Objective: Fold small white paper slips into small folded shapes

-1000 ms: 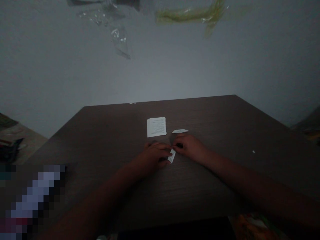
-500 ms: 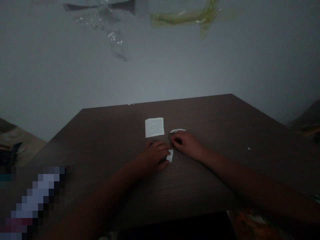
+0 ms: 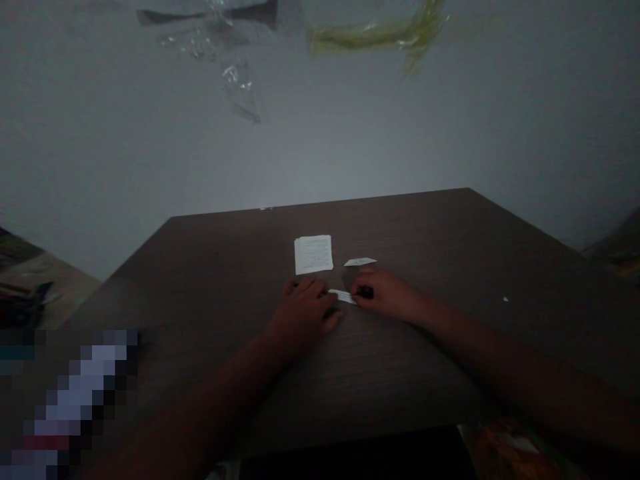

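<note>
A narrow folded strip of printed paper (image 3: 342, 296) lies on the brown table between my two hands. My left hand (image 3: 306, 310) rests over its left end, fingers bent and holding it against the tabletop, the thumb a little apart. At the right end, the thumb and fingertips of my right hand (image 3: 384, 293) pinch the strip. Just beyond my right hand is a second piece of folded white paper (image 3: 360, 262), partly raised off the surface. A small stack of square printed paper sheets (image 3: 313, 255) sits beyond my left hand. Dim light hides detail of the fingertips.
The wooden table (image 3: 240, 247) stands against a pale wall (image 3: 350, 133) with clear and yellow tape stuck on it. A tiny white scrap (image 3: 505, 299) lies at the right. A blurred-out, pixelated object (image 3: 75, 393) occupies the lower left.
The folded strip has turned from steeply slanted under my left hand to lying nearly crosswise. My right hand has come down from beside the other folded paper and now pinches the strip's right end.
</note>
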Tool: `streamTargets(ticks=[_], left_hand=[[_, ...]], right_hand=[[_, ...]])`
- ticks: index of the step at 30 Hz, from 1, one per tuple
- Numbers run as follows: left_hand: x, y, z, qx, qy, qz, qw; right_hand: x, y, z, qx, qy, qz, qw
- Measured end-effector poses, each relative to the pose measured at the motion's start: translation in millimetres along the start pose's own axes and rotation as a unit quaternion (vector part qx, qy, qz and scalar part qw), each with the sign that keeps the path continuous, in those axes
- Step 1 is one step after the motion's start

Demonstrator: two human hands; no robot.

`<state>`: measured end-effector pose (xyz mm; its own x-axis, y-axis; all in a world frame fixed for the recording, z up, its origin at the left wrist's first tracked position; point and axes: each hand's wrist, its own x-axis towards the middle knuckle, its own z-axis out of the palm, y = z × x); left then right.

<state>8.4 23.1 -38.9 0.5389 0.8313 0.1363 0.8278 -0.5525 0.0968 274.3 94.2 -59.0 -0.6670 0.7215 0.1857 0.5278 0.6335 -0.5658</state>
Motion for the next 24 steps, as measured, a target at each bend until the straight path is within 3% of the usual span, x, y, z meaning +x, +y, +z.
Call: streamTargets(ticks=[3, 10, 24], left_hand=[[1, 2, 2.5, 0.003, -0.002, 0.004, 1.0], [2, 2, 19.7, -0.058, 0.017, 0.093, 0.994], [1, 8, 12.2, -0.069, -0.011, 0.07, 0.995]], right_hand=[[-1, -3, 0, -0.016, -0.01, 0.0, 1.0], [-1, -10, 3, -0.047, -0.016, 0.018, 0.999], [-4, -16, -1, -0.04, -0.035, 0.025, 0.998]])
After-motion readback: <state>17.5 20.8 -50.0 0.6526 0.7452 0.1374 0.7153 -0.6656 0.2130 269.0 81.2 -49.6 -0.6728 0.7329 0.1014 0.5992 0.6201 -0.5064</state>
